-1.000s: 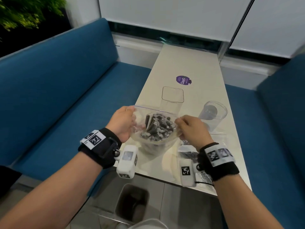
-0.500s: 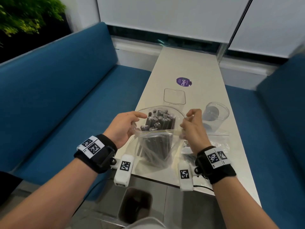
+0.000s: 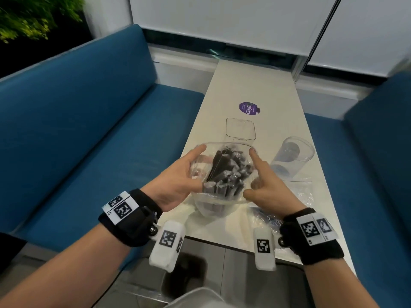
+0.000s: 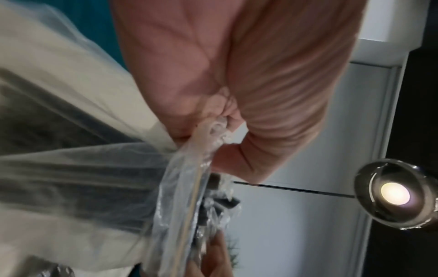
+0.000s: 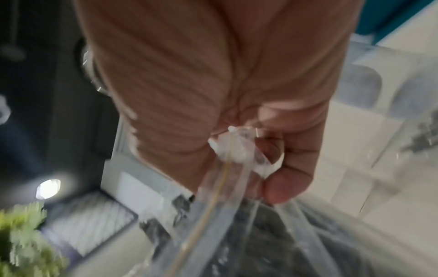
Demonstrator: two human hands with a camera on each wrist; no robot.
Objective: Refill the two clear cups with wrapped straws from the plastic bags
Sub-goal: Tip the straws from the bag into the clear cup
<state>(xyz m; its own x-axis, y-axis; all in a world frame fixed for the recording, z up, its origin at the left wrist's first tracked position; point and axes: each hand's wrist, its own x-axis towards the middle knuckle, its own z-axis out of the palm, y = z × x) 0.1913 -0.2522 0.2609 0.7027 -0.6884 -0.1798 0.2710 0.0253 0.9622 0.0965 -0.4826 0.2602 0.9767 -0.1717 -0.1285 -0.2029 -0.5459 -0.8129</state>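
Note:
A clear plastic bag [image 3: 219,205] of dark wrapped straws [image 3: 229,172] stands on the white table [image 3: 255,85] with its mouth pulled wide. My left hand [image 3: 175,178] pinches the bag's left rim and my right hand [image 3: 269,187] pinches the right rim, each with its index finger stretched along the opening. In the left wrist view the left hand [image 4: 237,75] pinches bunched plastic of the bag [image 4: 94,168]. In the right wrist view the right hand [image 5: 213,75] pinches the bag [image 5: 260,234] between thumb and fingers. A square clear cup [image 3: 240,130] stands just behind the bag and a round clear cup [image 3: 293,156] to its right.
A second plastic bag [image 3: 298,190] lies flat on the table under my right wrist. A purple sticker [image 3: 249,108] is further back. Blue benches [image 3: 89,130] flank the narrow table. A dark bin [image 3: 184,274] sits on the floor below the table's near edge.
Both hands have pulled the bag's mouth wider into a round opening and turned palms inward, index fingers now stretched along the rim. The cups have not moved.

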